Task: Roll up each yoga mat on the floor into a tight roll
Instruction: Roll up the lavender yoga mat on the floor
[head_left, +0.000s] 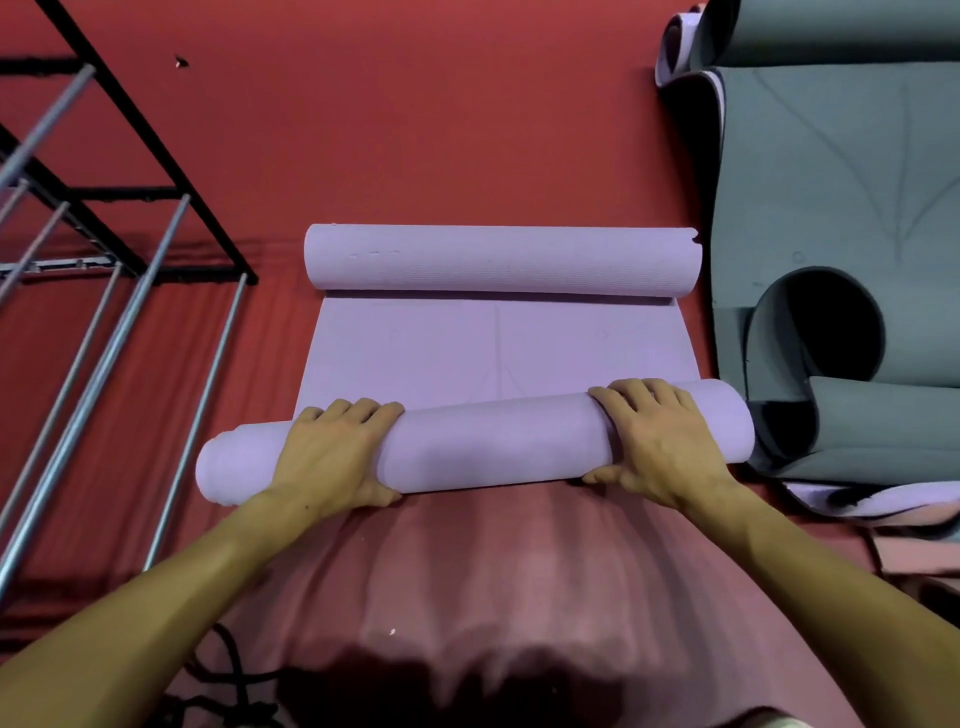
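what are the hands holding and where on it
Both the left hand and the right hand grip the purple mat's near roll, one toward each end.

A yoga or gym room: red floor (415, 130) is lying underfoot, grey mats (831, 182) are piling up alongside, and a metal rack (104, 249) is standing nearby.

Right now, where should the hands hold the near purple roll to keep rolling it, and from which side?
Hold the near roll from above, on the person's side, one hand toward each end, as the left hand and right hand do. It is long and lies crosswise, so spread hands would likely keep it straight.
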